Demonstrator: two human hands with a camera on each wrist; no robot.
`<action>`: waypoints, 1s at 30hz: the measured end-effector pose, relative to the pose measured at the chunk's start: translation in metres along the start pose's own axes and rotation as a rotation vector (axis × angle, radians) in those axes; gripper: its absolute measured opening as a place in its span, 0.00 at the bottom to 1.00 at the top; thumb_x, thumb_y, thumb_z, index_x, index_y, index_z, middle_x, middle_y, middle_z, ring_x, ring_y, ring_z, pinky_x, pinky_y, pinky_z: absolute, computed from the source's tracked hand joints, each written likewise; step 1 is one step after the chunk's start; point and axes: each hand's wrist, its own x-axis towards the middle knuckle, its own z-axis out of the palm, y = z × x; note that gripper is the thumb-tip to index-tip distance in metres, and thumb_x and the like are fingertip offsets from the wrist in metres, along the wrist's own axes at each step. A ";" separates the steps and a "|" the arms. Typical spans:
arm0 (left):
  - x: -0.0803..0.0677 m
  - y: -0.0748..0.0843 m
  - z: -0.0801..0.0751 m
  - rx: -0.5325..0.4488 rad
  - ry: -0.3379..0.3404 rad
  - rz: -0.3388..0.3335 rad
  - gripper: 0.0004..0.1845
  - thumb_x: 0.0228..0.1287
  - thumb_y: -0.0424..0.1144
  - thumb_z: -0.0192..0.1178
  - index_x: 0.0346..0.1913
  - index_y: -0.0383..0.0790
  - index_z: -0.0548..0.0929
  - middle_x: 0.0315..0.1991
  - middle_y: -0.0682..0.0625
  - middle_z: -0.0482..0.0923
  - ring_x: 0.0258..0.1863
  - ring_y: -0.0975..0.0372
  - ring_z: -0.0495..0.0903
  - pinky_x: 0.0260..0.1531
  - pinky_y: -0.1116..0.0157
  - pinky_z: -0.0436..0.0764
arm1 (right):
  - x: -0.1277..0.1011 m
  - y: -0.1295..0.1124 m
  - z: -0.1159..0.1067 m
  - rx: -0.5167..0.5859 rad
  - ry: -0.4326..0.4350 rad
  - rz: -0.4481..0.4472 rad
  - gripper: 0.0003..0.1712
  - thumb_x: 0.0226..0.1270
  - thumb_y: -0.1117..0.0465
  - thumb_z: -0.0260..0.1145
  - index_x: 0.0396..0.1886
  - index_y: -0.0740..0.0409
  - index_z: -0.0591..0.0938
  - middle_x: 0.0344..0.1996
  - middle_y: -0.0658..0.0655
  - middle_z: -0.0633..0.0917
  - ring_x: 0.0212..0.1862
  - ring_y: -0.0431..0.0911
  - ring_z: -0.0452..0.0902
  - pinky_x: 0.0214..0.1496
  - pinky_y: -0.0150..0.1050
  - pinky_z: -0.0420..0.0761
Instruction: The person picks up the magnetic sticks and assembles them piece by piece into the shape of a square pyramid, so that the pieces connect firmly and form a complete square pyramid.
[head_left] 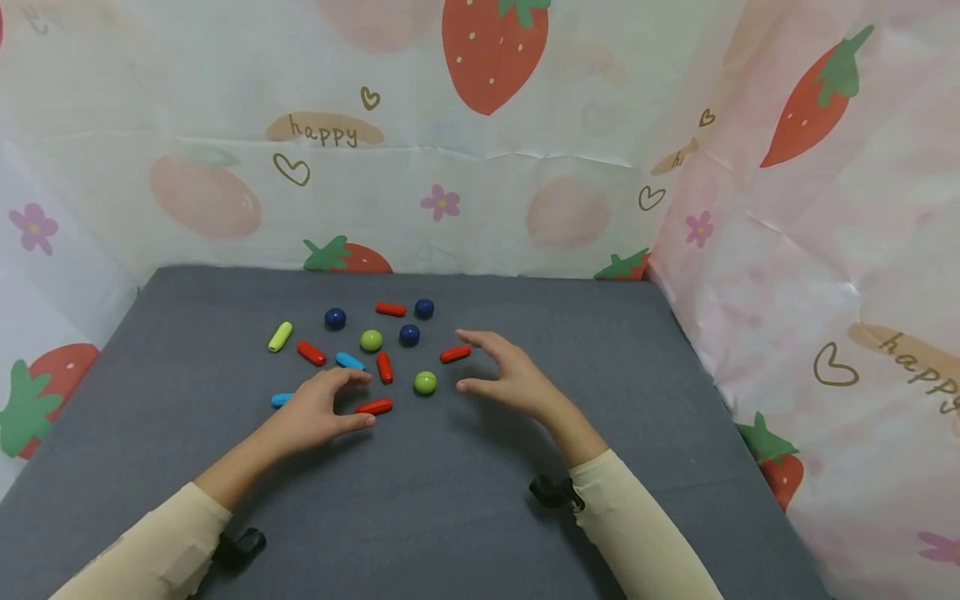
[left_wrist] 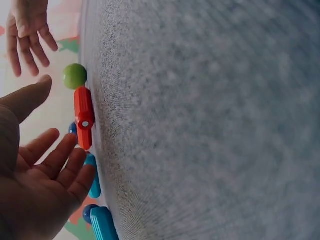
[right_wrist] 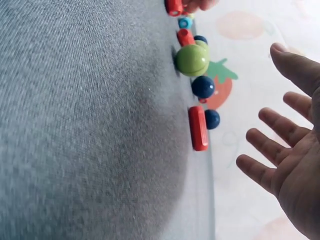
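Observation:
My left hand hovers at the near left of a group of beads, its fingers spread and holding nothing. Beside its thumb lies a long red bead; light blue beads are just past its fingers, one partly covered by the hand. On the other side, my right hand is held above the cloth with thumb and fingers apart. Nearest to its fingertips is another long red bead. Between both hands sits a round green bead. In the right wrist view the right hand is bare, its palm showing.
Farther back lie round dark blue beads, a second green bead, more red beads and a yellow-green long bead. A grey cloth covers the table. Strawberry-printed curtains hang behind and at the sides.

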 end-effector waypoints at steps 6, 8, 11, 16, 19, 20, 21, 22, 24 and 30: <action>0.003 -0.002 0.001 0.016 -0.014 0.008 0.33 0.60 0.48 0.76 0.65 0.39 0.79 0.59 0.45 0.83 0.62 0.49 0.78 0.62 0.45 0.75 | 0.007 -0.001 0.006 0.005 -0.036 0.019 0.44 0.64 0.48 0.76 0.78 0.38 0.67 0.73 0.46 0.71 0.75 0.45 0.65 0.74 0.52 0.67; 0.004 -0.003 0.002 0.026 -0.017 0.007 0.32 0.60 0.49 0.76 0.64 0.40 0.80 0.58 0.46 0.83 0.60 0.50 0.78 0.62 0.45 0.75 | 0.009 0.000 0.008 0.008 -0.044 0.019 0.44 0.64 0.48 0.76 0.78 0.38 0.68 0.73 0.46 0.71 0.75 0.45 0.65 0.74 0.52 0.67; 0.006 -0.005 0.003 0.034 -0.024 0.002 0.32 0.60 0.51 0.75 0.63 0.40 0.81 0.57 0.46 0.84 0.59 0.50 0.79 0.61 0.45 0.75 | 0.012 0.000 0.012 0.009 -0.057 0.016 0.44 0.64 0.49 0.76 0.78 0.40 0.68 0.72 0.46 0.72 0.74 0.45 0.66 0.74 0.51 0.67; 0.009 -0.008 0.004 0.059 -0.032 -0.014 0.30 0.59 0.51 0.75 0.61 0.41 0.83 0.53 0.49 0.85 0.54 0.52 0.79 0.58 0.45 0.74 | 0.018 0.001 0.017 -0.007 -0.074 0.002 0.43 0.64 0.51 0.76 0.77 0.44 0.69 0.71 0.49 0.74 0.73 0.46 0.68 0.74 0.50 0.68; 0.011 -0.008 0.004 0.074 -0.035 -0.021 0.28 0.59 0.51 0.75 0.59 0.41 0.84 0.50 0.50 0.84 0.51 0.54 0.77 0.56 0.46 0.75 | 0.021 0.002 0.020 -0.018 -0.082 -0.004 0.42 0.64 0.52 0.76 0.76 0.47 0.70 0.70 0.50 0.75 0.72 0.47 0.69 0.73 0.50 0.69; 0.011 -0.008 0.004 0.077 -0.037 -0.022 0.28 0.60 0.51 0.75 0.59 0.41 0.84 0.49 0.50 0.84 0.50 0.55 0.77 0.55 0.47 0.75 | 0.022 0.002 0.020 -0.020 -0.084 -0.006 0.42 0.64 0.52 0.77 0.76 0.48 0.70 0.70 0.50 0.75 0.71 0.47 0.69 0.73 0.50 0.69; 0.011 -0.008 0.004 0.080 -0.039 -0.023 0.27 0.60 0.51 0.75 0.58 0.41 0.84 0.49 0.51 0.84 0.49 0.55 0.77 0.54 0.48 0.76 | 0.023 0.002 0.021 -0.019 -0.087 -0.007 0.42 0.64 0.53 0.77 0.76 0.49 0.71 0.70 0.51 0.75 0.71 0.47 0.70 0.73 0.51 0.69; 0.012 -0.007 0.004 0.082 -0.041 -0.023 0.27 0.60 0.51 0.75 0.58 0.41 0.84 0.48 0.51 0.84 0.48 0.56 0.77 0.53 0.48 0.76 | 0.024 0.002 0.022 -0.020 -0.089 -0.006 0.42 0.64 0.53 0.77 0.76 0.50 0.71 0.70 0.51 0.75 0.71 0.48 0.70 0.73 0.51 0.70; 0.012 -0.007 0.004 0.084 -0.045 -0.025 0.25 0.60 0.50 0.75 0.57 0.42 0.85 0.47 0.51 0.84 0.47 0.57 0.77 0.51 0.51 0.77 | 0.025 0.002 0.024 -0.019 -0.094 -0.003 0.41 0.64 0.54 0.76 0.76 0.51 0.71 0.69 0.51 0.75 0.70 0.49 0.71 0.72 0.51 0.70; 0.015 -0.008 0.007 0.090 -0.048 -0.025 0.20 0.61 0.49 0.75 0.52 0.44 0.87 0.43 0.52 0.82 0.41 0.60 0.75 0.44 0.58 0.76 | 0.029 0.002 0.028 -0.014 -0.122 -0.007 0.40 0.65 0.55 0.76 0.75 0.53 0.72 0.68 0.55 0.76 0.69 0.54 0.72 0.70 0.53 0.71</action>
